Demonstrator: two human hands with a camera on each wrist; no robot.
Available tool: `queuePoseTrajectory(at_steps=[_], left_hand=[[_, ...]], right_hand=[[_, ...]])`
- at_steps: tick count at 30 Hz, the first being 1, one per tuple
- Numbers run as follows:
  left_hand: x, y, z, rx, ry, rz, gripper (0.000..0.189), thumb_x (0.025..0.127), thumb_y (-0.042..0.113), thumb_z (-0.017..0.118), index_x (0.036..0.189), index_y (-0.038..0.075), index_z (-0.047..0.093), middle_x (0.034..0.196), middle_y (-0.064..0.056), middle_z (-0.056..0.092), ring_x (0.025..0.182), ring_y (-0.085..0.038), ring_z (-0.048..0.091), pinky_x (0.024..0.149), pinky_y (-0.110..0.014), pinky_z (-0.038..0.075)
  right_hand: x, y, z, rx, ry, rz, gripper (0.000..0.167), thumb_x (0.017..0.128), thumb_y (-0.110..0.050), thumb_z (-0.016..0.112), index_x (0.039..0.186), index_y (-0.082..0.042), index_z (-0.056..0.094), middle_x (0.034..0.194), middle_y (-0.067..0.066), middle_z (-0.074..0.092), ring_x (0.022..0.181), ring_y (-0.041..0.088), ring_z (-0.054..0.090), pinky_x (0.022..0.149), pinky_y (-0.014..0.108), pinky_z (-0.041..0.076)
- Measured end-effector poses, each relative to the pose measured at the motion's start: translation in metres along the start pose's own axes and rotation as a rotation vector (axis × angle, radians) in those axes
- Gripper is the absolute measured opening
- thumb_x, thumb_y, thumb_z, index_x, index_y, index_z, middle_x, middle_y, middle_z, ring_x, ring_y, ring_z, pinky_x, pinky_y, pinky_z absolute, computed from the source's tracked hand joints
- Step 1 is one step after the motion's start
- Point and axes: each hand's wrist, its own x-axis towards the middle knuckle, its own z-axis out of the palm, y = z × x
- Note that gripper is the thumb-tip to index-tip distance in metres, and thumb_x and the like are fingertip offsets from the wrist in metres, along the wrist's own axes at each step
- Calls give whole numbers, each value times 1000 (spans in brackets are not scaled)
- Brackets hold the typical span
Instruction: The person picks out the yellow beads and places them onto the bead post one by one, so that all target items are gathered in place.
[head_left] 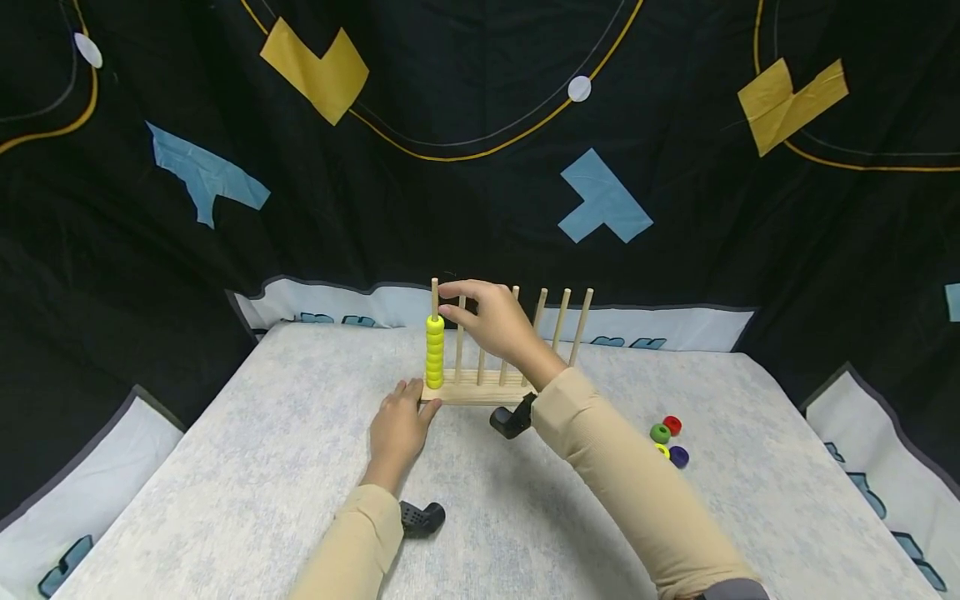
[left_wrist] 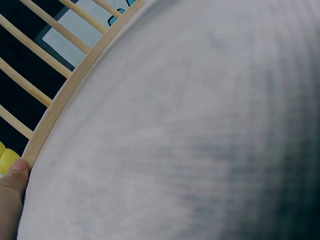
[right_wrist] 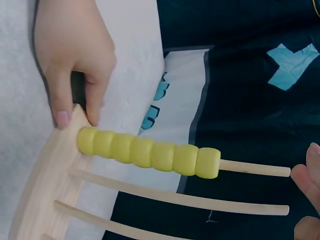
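A wooden peg rack (head_left: 483, 393) stands on the table with a row of upright pegs. Several yellow beads (head_left: 435, 354) are stacked on its leftmost peg (head_left: 435, 296), whose top stays bare. My left hand (head_left: 397, 425) grips the left end of the base; in the right wrist view its thumb and a finger pinch that end. Beside the top of the leftmost peg is my right hand (head_left: 487, 321), thumb and fingers apart, nothing between them. Its fingertips (right_wrist: 312, 175) show at the edge of the right wrist view, close to the peg's tip. The other pegs carry no beads.
To the right on the table lie a red bead (head_left: 672, 425), a green bead (head_left: 660, 433), a yellow bead (head_left: 662, 451) and a purple bead (head_left: 678, 456), partly beside my right sleeve (head_left: 615, 467). A black curtain (head_left: 465, 217) hangs behind the table (head_left: 285, 467).
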Motion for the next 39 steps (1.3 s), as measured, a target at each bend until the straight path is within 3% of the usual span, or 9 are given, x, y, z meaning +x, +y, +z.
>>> queuePoseTrajectory(at_steps=[11,16,20,21,27,28,32,36,39], left_hand=[[0,0,0,10,0,-7,62,98,46,59,146,9,49,151,-13,49,143,-36,42,111,-59,41],[0,0,-1,12,0,5,62,98,46,59,146,8,50,151,-13,49,142,-37,43,112,-58,41],[-2,1,-3,12,6,19,62,98,45,59,145,6,50,150,-14,50,142,-37,43,112,-58,40],[-2,1,-3,13,7,22,62,98,45,59,145,6,50,150,-14,50,141,-37,43,112,-58,40],[-1,0,-4,26,1,19,62,98,45,58,146,6,48,151,-14,49,142,-38,43,112,-58,40],[-1,0,-3,27,1,18,63,98,45,58,146,6,49,151,-14,49,142,-38,43,112,-58,40],[0,-1,-2,26,-4,19,63,98,45,58,146,6,48,151,-14,48,142,-38,43,112,-58,40],[1,-1,-2,16,-11,22,63,98,46,58,147,6,48,152,-14,48,142,-38,42,113,-58,39],[2,-1,-1,18,-15,18,64,98,46,58,147,6,47,152,-14,48,143,-38,42,113,-58,39]], right_hand=[[-40,14,-3,14,-97,-17,31,93,-25,71,123,-17,70,126,-2,70,123,15,63,101,38,55],[-57,29,-12,-6,-100,-3,29,94,-27,70,122,-18,71,125,-3,71,120,15,64,95,39,57],[-69,43,-25,9,-89,51,28,94,-27,70,120,-17,72,124,-3,71,119,19,65,92,41,57],[-72,46,-30,17,-86,65,28,94,-26,70,120,-17,72,123,-3,71,111,22,67,88,42,57],[-90,69,-55,20,-35,125,25,95,-27,68,119,-18,72,123,-1,71,101,22,67,81,40,56],[-93,73,-59,12,-23,130,27,96,-28,68,120,-18,71,124,-1,71,110,20,66,85,40,56],[-109,88,-77,-2,12,169,32,97,-34,65,124,-19,69,128,1,69,118,20,64,89,41,56],[-128,103,-96,-23,37,225,37,98,-36,62,129,-16,66,130,4,68,121,23,62,89,42,57],[-140,114,-110,-47,51,273,39,99,-39,60,130,-16,65,131,6,67,121,25,62,87,36,57]])
